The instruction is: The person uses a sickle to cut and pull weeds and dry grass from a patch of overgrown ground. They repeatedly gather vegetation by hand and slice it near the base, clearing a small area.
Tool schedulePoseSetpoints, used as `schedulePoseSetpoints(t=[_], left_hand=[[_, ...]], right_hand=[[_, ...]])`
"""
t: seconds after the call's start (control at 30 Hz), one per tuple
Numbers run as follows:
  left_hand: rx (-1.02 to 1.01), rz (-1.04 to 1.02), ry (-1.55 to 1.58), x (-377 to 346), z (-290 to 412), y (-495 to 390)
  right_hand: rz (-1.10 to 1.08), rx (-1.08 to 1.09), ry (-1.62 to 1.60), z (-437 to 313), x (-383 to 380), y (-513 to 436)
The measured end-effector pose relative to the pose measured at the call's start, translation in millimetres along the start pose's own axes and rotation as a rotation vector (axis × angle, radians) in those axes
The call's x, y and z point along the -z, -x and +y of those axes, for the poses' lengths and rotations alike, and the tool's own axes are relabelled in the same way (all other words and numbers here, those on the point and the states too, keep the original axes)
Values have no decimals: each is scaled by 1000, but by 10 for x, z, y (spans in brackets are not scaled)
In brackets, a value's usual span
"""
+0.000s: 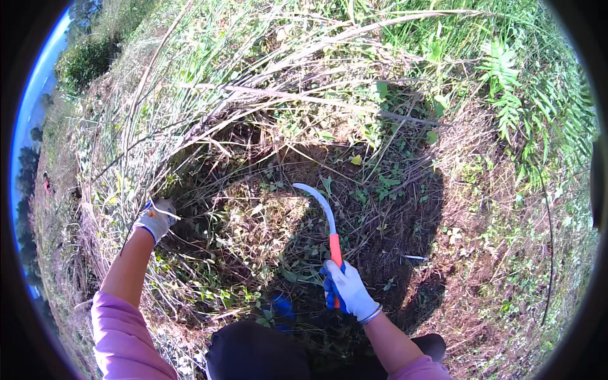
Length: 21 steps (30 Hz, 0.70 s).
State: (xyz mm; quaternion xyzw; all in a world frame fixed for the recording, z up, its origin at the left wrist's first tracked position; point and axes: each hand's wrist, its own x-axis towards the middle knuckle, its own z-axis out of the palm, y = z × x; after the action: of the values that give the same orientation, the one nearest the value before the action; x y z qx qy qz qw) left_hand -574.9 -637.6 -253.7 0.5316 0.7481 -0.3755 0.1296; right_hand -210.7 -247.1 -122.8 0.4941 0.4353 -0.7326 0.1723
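Note:
In my right hand, wearing a white glove with blue palm coating, is a sickle with an orange handle. Its curved metal blade points away from me, the tip bending left above the shaded ground. My left hand, in a similar glove, is out to the left, closed around stalks at the edge of a tall grass clump. A pale bent stem crosses that glove. The fingers are partly hidden among the stalks.
Long dry stalks arch across the far side. Fern fronds grow at the upper right. My dark-clothed knee is close below the hands. A short white stick-like piece lies right of the sickle. Far left, a small red-clad figure stands out.

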Motion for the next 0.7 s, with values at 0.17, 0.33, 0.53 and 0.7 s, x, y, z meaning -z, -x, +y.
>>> schedulePoseSetpoints(t=[0.17,0.33,0.53,0.7], left_hand=[[-140,-554,221,2519,401,-249],[-301,391,335,3552,786,-918],[-127,1191,561,3357,546,-2483],[176,740,739,3036,440,-2836]], right_hand=[[94,303,-180,-494,130,-613],[159,472,-232,-1068,-95,-1077],[184,451,343,-1064,-261,-1575],[146,265,208,-777,-301,-1129]])
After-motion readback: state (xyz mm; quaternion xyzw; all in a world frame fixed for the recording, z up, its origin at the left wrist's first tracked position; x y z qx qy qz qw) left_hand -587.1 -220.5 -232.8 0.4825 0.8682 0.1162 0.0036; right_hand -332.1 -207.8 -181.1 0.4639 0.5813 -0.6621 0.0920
